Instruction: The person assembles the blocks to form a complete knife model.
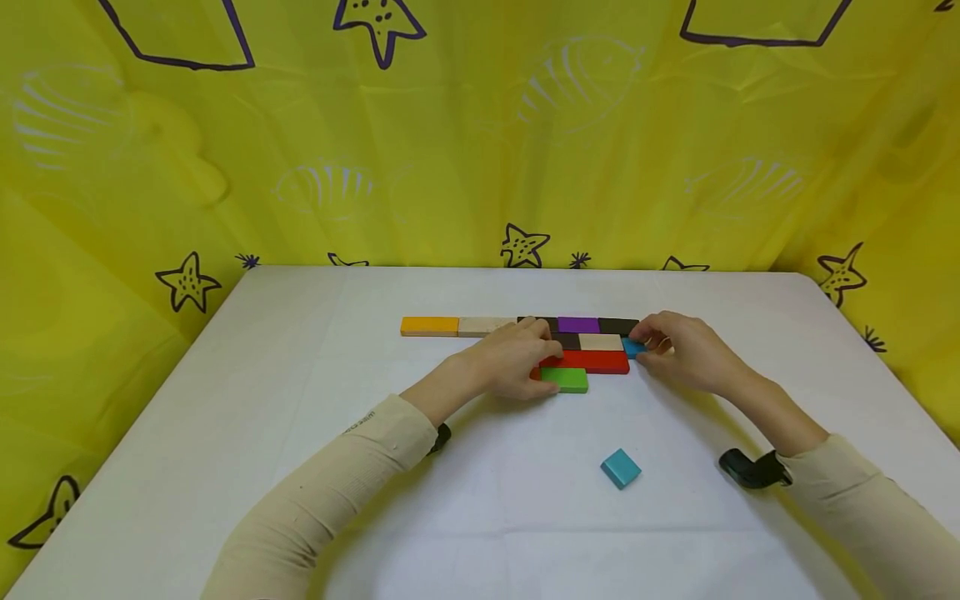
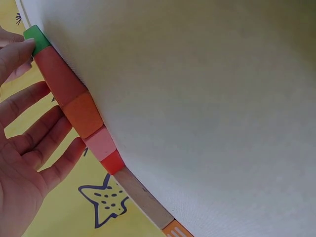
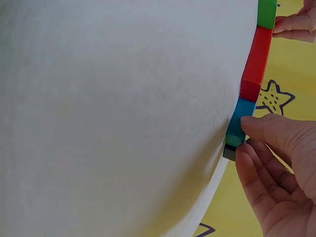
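My left hand [image 1: 513,358] lies over rows of flat coloured blocks, its thumb touching the green block [image 1: 566,381] and its fingers spread along the others. In the left wrist view those fingers touch the sides of an orange block [image 2: 83,116] and its neighbours. At the right end of the rows, my right hand [image 1: 690,350] pinches a blue block [image 1: 633,347] between thumb and fingers. This blue block [image 3: 238,121] meets the end of a long red block [image 3: 256,64] in the right wrist view. My left hand hides part of the rows.
A loose teal block [image 1: 621,468] lies nearer on the white table [image 1: 525,550]. The back row runs from a yellow-orange block [image 1: 429,325] past a purple block [image 1: 577,325] to a dark one. A yellow patterned curtain [image 1: 450,125] stands behind the table.
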`<state>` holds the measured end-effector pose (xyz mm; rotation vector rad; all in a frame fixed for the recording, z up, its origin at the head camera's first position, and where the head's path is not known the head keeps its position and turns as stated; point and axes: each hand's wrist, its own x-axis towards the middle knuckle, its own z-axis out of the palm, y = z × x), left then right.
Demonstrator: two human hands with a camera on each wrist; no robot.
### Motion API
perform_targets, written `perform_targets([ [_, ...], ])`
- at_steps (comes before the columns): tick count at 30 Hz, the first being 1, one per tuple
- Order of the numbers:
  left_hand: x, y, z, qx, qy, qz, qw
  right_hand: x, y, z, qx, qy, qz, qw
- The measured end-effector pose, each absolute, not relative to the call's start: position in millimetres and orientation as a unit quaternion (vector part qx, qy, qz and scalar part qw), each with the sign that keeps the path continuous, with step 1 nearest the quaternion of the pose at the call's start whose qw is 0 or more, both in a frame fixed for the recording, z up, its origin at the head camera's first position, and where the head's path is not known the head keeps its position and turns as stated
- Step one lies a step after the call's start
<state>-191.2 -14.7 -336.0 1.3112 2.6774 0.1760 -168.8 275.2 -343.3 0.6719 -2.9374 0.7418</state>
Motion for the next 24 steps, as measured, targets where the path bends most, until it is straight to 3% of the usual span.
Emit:
perform_targets([
  [11,-191.2,-15.3,-338.3,0.440,0.893,0.059,0.075,-165.1,273.6,-341.9,0.212,-0.947,0.241,0.022],
  [24,-192.1,-15.9,-336.2,0.443,0.891,0.060,0.074,-128.1,274.6,-338.9,0.259,-0.923,0.284,0.012],
])
